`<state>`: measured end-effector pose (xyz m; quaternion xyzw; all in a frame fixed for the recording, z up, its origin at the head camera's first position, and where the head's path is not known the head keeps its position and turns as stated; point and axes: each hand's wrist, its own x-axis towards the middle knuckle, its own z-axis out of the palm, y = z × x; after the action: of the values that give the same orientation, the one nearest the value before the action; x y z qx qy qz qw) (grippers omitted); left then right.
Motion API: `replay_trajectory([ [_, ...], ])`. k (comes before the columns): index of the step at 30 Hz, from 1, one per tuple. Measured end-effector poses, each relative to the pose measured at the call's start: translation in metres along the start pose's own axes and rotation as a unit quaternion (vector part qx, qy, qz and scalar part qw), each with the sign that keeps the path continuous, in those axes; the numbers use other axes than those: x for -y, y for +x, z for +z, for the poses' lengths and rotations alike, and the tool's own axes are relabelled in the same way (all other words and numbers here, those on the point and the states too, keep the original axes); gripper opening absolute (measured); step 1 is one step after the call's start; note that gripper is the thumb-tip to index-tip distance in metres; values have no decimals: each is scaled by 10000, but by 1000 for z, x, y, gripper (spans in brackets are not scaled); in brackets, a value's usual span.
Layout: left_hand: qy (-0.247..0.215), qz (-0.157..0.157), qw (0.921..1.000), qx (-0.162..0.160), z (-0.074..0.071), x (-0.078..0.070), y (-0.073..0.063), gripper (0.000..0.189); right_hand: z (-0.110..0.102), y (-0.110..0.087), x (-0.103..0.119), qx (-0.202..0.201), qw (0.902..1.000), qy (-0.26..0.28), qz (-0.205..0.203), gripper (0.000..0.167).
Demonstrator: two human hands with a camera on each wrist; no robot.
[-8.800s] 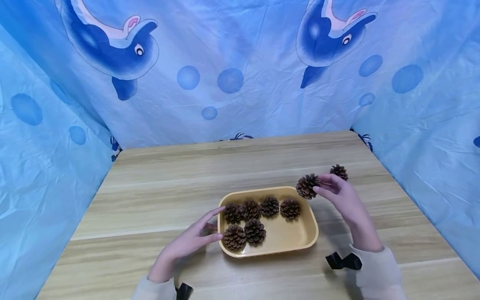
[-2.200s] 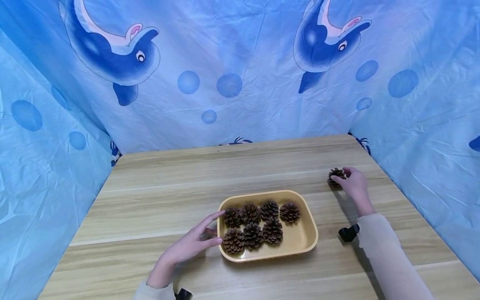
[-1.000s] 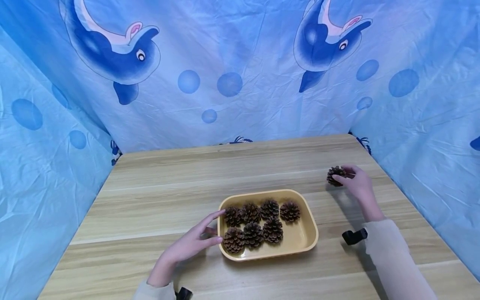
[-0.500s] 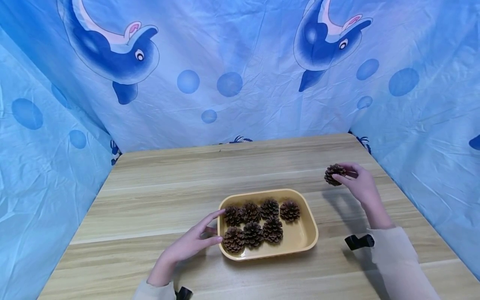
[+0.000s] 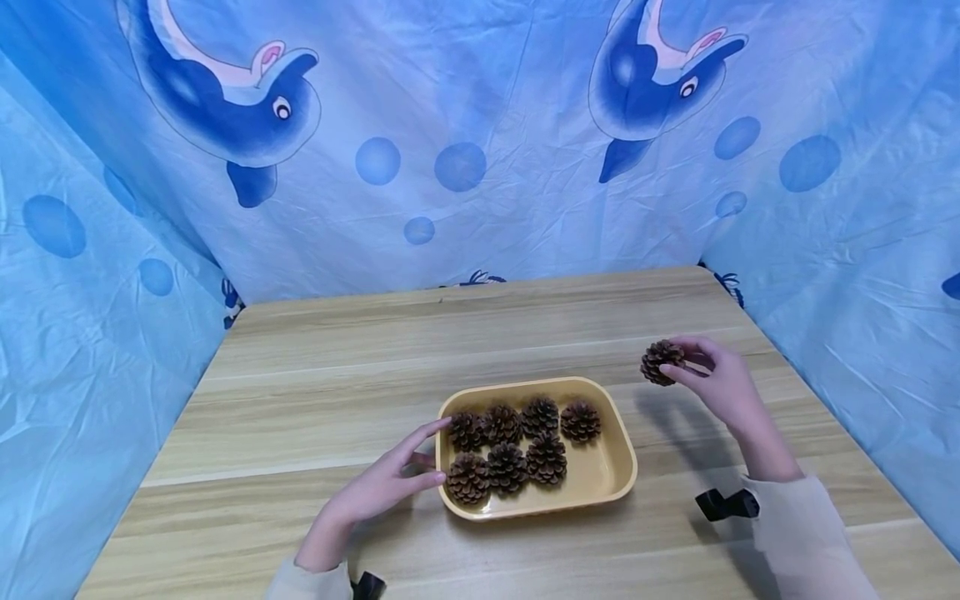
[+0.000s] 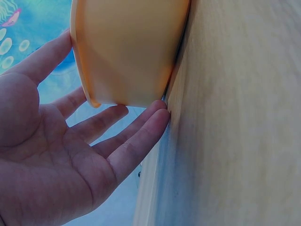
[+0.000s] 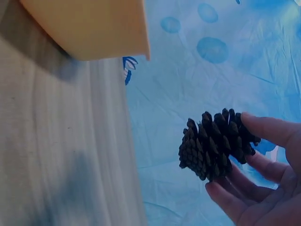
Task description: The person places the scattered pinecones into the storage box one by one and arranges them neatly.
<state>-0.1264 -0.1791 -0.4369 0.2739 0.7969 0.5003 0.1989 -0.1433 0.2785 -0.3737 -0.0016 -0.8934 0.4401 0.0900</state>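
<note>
My right hand point(image 5: 723, 387) pinches a brown pine cone point(image 5: 661, 362) between thumb and fingers, raised over the table to the right of a yellow plastic tray point(image 5: 536, 509). In the right wrist view the pine cone point(image 7: 217, 145) hangs at the fingertips, its scales spread. Several other pine cones point(image 5: 507, 468) lie inside the tray, in two rows towards its left. My left hand point(image 5: 378, 486) is at the tray's left end, its fingers extended. The left wrist view shows that hand point(image 6: 70, 155) with fingertips against the tray's wall point(image 6: 127, 56), palm bare.
A wood-grain table point(image 5: 315, 367) carries the tray. Blue cloth with dolphin prints point(image 5: 495, 83) hangs behind and on both sides. Inside the tray, bare floor point(image 5: 596, 475) shows at the right. Black wrist cameras point(image 5: 726, 505) stick out below the sleeves.
The pine cone my right hand held earlier now lies in the tray. That hand has since lifted another off the table and moved it slightly left and nearer. The left hand stays put.
</note>
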Motion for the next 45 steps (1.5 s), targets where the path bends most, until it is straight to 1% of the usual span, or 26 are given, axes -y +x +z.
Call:
replay_trajectory([
  [6,-3,-44,10000,18,1,-1,0,73,5,-9,-3,129,9996,177,-150,51],
  [13,31,-84,10000,-3,1,-2,2,73,12,-16,0,324,9970,681,-177,53],
  [18,30,-76,10000,-10,0,-2,2,73,19,-23,5,543,9928,1048,-205,52],
  [22,32,-68,10000,-18,0,-3,2,73,24,-31,10,765,9902,1160,-161,52],
  [28,26,-64,10000,-4,0,-3,1,73,35,-38,13,1020,9832,1471,-344,51],
  [36,19,-91,10000,-8,0,-3,0,73,45,-44,14,1197,9803,1493,-485,49],
  [41,45,-101,9999,-9,0,-3,0,73,51,-46,14,1316,9784,1517,-480,46],
  [45,40,-96,9999,-22,-1,-3,1,73,55,-49,15,1392,9766,1528,-594,45],
])
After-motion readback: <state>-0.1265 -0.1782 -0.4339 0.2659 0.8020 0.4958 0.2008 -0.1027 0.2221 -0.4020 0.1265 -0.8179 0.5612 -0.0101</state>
